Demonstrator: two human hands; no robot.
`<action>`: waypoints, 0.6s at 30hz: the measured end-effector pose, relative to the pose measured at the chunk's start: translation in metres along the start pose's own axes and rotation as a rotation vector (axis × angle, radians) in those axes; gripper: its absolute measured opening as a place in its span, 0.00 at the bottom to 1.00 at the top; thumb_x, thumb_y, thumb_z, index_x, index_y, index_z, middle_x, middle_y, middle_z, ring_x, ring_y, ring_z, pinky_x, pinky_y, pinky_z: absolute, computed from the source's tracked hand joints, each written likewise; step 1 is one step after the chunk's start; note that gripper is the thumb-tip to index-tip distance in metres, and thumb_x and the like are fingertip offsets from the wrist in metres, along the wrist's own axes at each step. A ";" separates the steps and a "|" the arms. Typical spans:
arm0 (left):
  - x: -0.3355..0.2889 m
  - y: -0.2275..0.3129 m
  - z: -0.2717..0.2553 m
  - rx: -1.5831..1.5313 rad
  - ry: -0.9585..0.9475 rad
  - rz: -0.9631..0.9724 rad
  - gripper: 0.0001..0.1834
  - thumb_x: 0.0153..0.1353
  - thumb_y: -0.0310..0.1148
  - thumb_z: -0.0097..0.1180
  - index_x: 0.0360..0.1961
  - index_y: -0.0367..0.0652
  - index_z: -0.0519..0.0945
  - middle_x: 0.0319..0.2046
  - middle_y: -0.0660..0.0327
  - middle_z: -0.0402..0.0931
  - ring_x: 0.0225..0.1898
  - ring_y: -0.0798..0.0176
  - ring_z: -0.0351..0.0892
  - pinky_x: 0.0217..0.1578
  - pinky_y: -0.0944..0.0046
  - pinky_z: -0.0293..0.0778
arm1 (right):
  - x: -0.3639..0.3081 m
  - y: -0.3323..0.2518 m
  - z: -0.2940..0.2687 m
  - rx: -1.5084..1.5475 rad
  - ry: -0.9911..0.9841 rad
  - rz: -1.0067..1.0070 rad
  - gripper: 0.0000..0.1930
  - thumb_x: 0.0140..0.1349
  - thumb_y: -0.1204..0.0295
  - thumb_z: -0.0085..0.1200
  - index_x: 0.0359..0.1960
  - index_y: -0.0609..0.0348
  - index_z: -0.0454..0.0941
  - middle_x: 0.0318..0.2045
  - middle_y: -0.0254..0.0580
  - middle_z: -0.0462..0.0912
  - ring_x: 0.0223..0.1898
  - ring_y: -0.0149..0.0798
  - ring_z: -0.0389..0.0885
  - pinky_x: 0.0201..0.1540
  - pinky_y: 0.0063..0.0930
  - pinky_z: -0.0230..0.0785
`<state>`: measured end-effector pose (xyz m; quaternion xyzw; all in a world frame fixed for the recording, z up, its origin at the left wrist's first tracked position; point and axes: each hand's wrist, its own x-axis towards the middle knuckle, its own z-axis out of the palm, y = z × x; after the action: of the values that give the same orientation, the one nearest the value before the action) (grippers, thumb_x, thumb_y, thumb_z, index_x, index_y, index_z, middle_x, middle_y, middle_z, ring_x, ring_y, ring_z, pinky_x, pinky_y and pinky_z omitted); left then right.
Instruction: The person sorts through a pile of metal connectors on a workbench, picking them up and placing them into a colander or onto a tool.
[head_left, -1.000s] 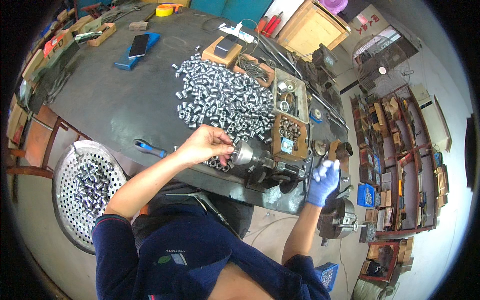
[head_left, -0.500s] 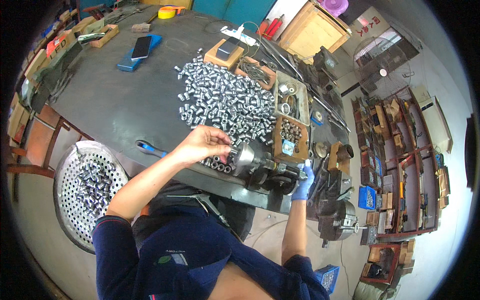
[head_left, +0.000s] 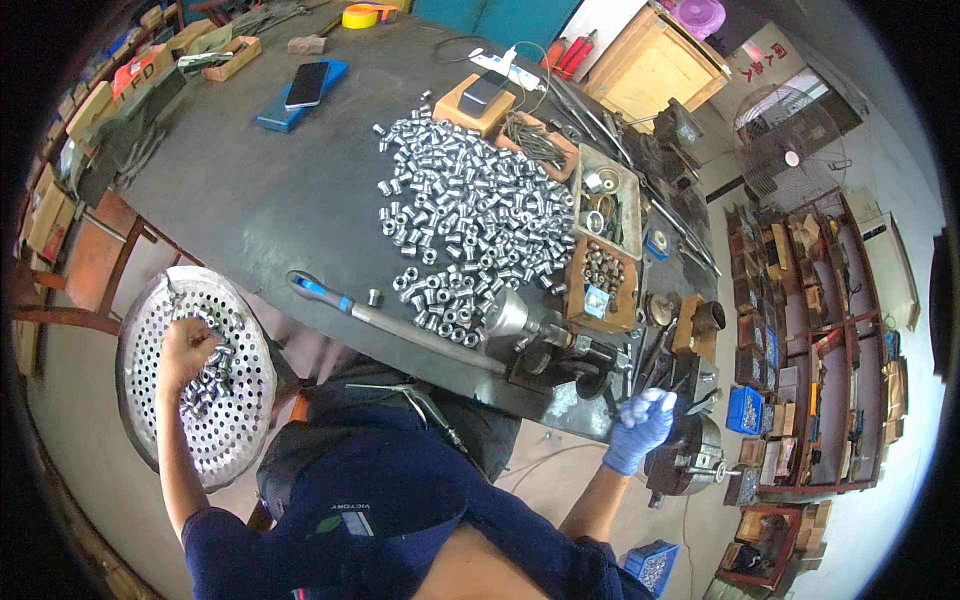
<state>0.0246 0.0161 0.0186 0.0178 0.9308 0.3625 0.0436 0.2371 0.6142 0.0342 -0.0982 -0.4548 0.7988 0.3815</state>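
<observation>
At the left, my left hand [head_left: 188, 355] is over a round perforated metal tray [head_left: 150, 420], fingers curled together beside a pile of small silver metal fittings [head_left: 208, 388]. Whether a fitting is between its fingertips cannot be made out. My right hand [head_left: 645, 428], in a blue glove, is held closed off the bench's front edge, near the vise [head_left: 685, 455]; its palm side is hidden. Between the hands, a clamping fixture with a silver cylindrical head [head_left: 508, 315] lies along the bench edge, touched by neither hand. A large heap of similar fittings [head_left: 470, 205] covers the bench behind it.
A long-handled wrench [head_left: 400, 328] with a blue-and-black grip lies along the front edge. Wooden boxes of parts [head_left: 603, 318] and a grey tray [head_left: 625, 205] stand right of the heap. A phone [head_left: 307, 85] rests on a blue box farther back. Shelving [head_left: 815, 330] lines the right wall.
My left hand has gone from the fixture's silver head leftward to the perforated tray. My right hand has let go of the fixture's right end and drawn toward me and right.
</observation>
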 end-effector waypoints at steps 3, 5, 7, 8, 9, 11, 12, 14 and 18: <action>0.005 -0.002 0.007 0.650 0.221 0.085 0.11 0.46 0.32 0.57 0.29 0.36 0.77 0.21 0.48 0.76 0.26 0.46 0.76 0.30 0.54 0.71 | -0.003 0.028 -0.027 0.082 0.093 0.250 0.17 0.64 0.58 0.42 0.29 0.60 0.70 0.16 0.31 0.68 0.11 0.23 0.58 0.08 0.14 0.50; 0.019 0.055 0.027 0.305 0.068 0.081 0.08 0.49 0.31 0.56 0.28 0.38 0.78 0.21 0.49 0.76 0.26 0.46 0.76 0.30 0.54 0.71 | 0.014 0.054 -0.033 0.054 0.237 0.276 0.13 0.61 0.59 0.46 0.30 0.55 0.72 0.20 0.31 0.71 0.12 0.23 0.60 0.07 0.14 0.49; 0.032 0.097 0.066 0.265 0.057 0.321 0.09 0.49 0.35 0.56 0.27 0.39 0.78 0.22 0.50 0.76 0.28 0.48 0.77 0.30 0.54 0.72 | 0.037 0.077 -0.033 -0.020 0.324 0.245 0.13 0.60 0.59 0.48 0.33 0.57 0.73 0.22 0.31 0.74 0.13 0.23 0.64 0.11 0.15 0.55; 0.036 0.129 0.082 0.296 0.015 0.417 0.11 0.49 0.37 0.56 0.27 0.40 0.78 0.23 0.50 0.76 0.29 0.48 0.77 0.30 0.53 0.72 | 0.047 0.082 -0.029 -0.052 0.352 0.226 0.14 0.60 0.59 0.48 0.34 0.58 0.74 0.23 0.31 0.75 0.14 0.24 0.65 0.13 0.16 0.58; 0.042 0.152 0.097 0.341 -0.041 0.540 0.11 0.49 0.38 0.56 0.26 0.41 0.78 0.24 0.50 0.76 0.30 0.48 0.77 0.31 0.53 0.72 | 0.056 0.083 -0.017 -0.067 0.335 0.217 0.14 0.59 0.60 0.49 0.34 0.59 0.74 0.25 0.31 0.76 0.15 0.24 0.67 0.16 0.16 0.60; 0.061 0.170 0.134 0.331 -0.162 0.634 0.11 0.46 0.38 0.58 0.26 0.42 0.78 0.24 0.51 0.76 0.30 0.47 0.77 0.31 0.52 0.71 | 0.062 0.080 -0.014 -0.130 0.303 0.181 0.14 0.59 0.60 0.50 0.34 0.60 0.75 0.27 0.33 0.78 0.17 0.25 0.70 0.21 0.18 0.64; 0.068 0.171 0.146 0.424 -0.217 0.634 0.11 0.46 0.38 0.59 0.26 0.42 0.78 0.24 0.52 0.76 0.30 0.47 0.77 0.32 0.52 0.71 | 0.062 0.080 -0.022 -0.171 0.287 0.153 0.14 0.58 0.61 0.51 0.33 0.61 0.76 0.28 0.34 0.78 0.20 0.26 0.72 0.24 0.20 0.66; 0.079 0.170 0.160 0.606 -0.337 0.621 0.12 0.44 0.39 0.59 0.25 0.43 0.78 0.24 0.54 0.77 0.30 0.48 0.77 0.32 0.51 0.72 | 0.058 0.080 -0.016 -0.210 0.298 0.148 0.13 0.54 0.71 0.48 0.40 0.64 0.76 0.33 0.38 0.79 0.34 0.37 0.77 0.41 0.30 0.71; 0.084 0.163 0.163 0.420 -0.348 0.654 0.11 0.41 0.39 0.60 0.24 0.43 0.78 0.23 0.55 0.78 0.30 0.49 0.78 0.32 0.51 0.71 | 0.044 0.078 -0.021 0.030 0.227 0.183 0.13 0.56 0.68 0.49 0.40 0.63 0.75 0.33 0.41 0.79 0.35 0.37 0.77 0.41 0.30 0.71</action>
<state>-0.0435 0.2520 0.0035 0.3816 0.9085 0.1512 0.0780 0.1769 0.6355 -0.0319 -0.2233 -0.3859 0.8206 0.3575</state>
